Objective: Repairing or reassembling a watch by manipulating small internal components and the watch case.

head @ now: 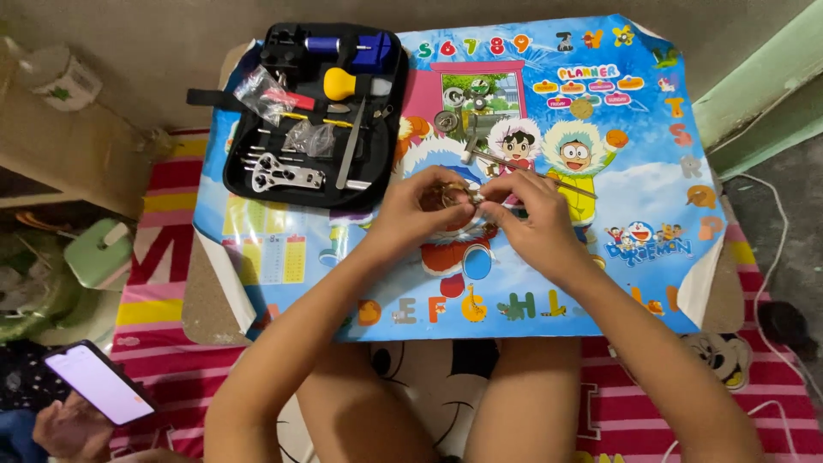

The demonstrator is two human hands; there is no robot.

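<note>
The left hand and the right hand met over the middle of a small table covered with a bright cartoon poster. Between the fingertips of both hands sat a small metal watch part, gold and silver in colour; its exact shape was too small to tell. The left fingers were curled around it from the nine o'clock side, gripping it. The right fingers were pinched closed on it from the three o'clock side, and a thin metal tool ran out from that hand toward two o'clock.

At twelve o'clock from the hands, a few loose round metal pieces and a small hammer lay on the poster. At ten o'clock lay an open black tool case, holding a yellow-handled tool, a blue tool, a flat metal wrench and small clear bags.

At the far eight o'clock corner, another person's hand held a phone with a lit screen. A striped pink and yellow mat lay under the table.
</note>
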